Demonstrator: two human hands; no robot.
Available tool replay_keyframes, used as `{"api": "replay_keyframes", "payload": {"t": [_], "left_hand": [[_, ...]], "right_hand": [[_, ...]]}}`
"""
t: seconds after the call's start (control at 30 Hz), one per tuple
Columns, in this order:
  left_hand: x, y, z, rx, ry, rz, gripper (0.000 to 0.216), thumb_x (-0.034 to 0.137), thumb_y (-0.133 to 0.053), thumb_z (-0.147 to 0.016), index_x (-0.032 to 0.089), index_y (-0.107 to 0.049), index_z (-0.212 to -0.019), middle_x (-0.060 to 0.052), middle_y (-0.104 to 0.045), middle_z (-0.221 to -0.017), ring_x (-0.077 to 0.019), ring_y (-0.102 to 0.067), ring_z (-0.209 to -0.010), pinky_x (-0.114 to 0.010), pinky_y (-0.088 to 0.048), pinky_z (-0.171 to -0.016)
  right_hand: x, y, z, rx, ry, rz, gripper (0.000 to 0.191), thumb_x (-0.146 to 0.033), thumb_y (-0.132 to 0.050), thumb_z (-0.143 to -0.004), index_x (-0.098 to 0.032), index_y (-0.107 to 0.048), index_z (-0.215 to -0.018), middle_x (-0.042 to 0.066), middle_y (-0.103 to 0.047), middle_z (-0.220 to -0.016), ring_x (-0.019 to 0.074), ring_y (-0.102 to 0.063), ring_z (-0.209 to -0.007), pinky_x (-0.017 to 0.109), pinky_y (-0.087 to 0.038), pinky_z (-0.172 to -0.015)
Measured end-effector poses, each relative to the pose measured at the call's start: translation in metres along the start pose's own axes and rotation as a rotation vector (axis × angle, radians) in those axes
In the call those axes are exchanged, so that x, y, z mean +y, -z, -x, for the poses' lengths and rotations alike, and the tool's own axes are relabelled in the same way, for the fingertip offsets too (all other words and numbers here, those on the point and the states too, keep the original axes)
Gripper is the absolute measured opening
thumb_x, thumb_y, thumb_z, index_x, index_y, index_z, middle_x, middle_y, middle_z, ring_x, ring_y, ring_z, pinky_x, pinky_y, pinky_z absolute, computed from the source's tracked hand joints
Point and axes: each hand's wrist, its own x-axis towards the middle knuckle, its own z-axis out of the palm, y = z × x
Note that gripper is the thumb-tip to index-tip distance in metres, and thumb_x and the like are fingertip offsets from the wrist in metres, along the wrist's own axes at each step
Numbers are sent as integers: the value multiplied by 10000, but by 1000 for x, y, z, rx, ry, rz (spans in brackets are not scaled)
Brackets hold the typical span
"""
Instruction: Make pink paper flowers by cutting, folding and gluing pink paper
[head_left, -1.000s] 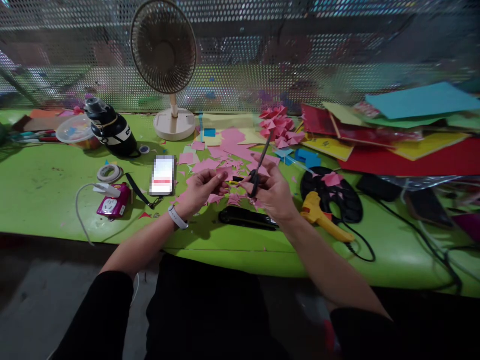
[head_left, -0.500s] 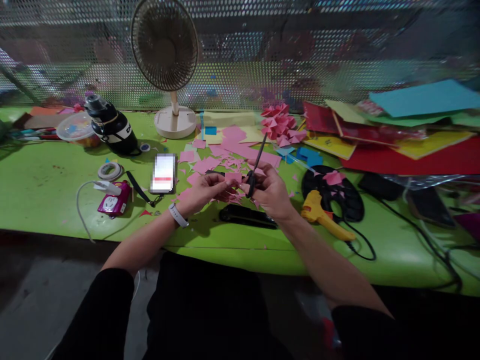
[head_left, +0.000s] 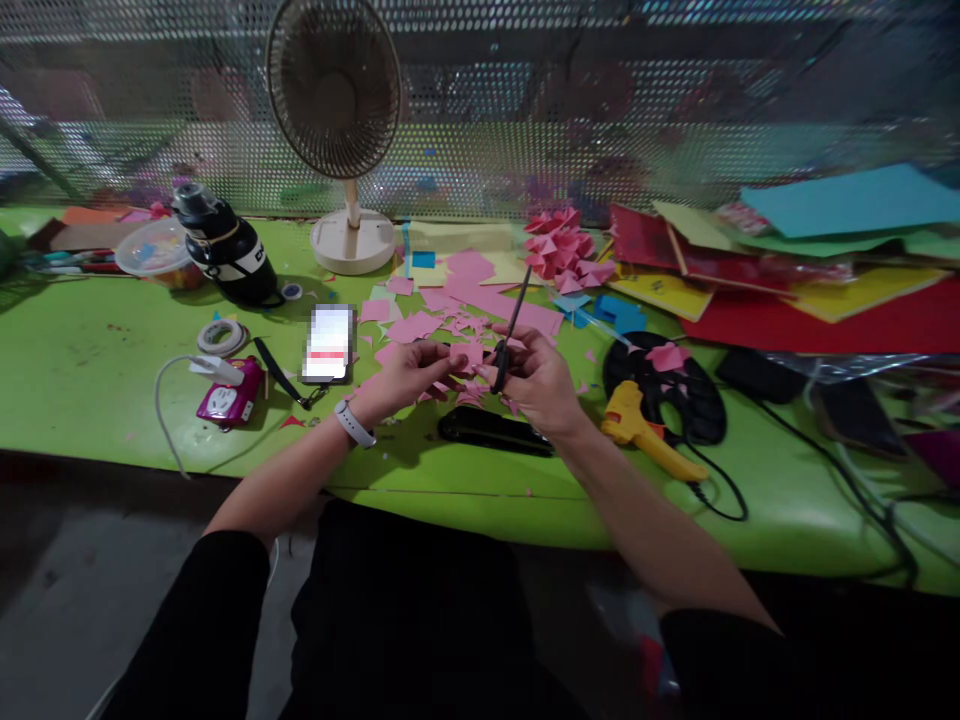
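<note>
Between my hands is a small pink paper piece. My left hand pinches its left side between thumb and fingers. A pair of dark scissors is in my right hand, with the blades pointing up and away from me. The right fingertips sit close to the paper's right edge; whether they touch it I cannot tell. Pink paper scraps lie around and beneath both hands. Just in front of my hands, a long black object lies on the green table.
A phone, a purple power adapter and a tape roll lie left. Behind stand a black bottle and a fan. Folded pink paper shapes, a yellow glue gun and stacked coloured sheets are right.
My left hand has shifted slightly, and the pink paper piece now shows at a different angle between the hands. The scissors stay in my right hand, still pointing up. The view has moved a little.
</note>
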Motion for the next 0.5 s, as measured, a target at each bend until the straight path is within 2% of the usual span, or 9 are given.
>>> {"api": "replay_keyframes", "payload": {"t": [0.13,0.33,0.5], "left_hand": [[-5,0,0,53,-48,-20,326,448,-734,-835,136,-658,-893,-64,-735,-829,-104,-689,-674,-212,-534,-591],[-2,4,-1,139,-125,114,407,493,-794,-750,130,-635,-841,-29,-700,-791,-114,-700,-672,-224,-560,-601],[6,11,-1,186,-135,155,441,506,-808,-725,135,-604,-848,-30,-709,-785,-116,-712,-703,-192,-540,-590]], "right_hand": [[0,5,-1,-42,-24,-10,643,-405,-874,-603,-265,-548,-1140,-37,-663,-779,154,-648,-677,270,-541,-591],[-4,13,-3,-241,-137,52,603,-422,-900,-590,-208,-587,-1060,7,-692,-804,172,-667,-732,284,-536,-652],[-11,15,1,-395,-159,138,520,-508,-822,-695,-196,-615,-1057,24,-657,-816,186,-653,-760,292,-516,-647]]}}
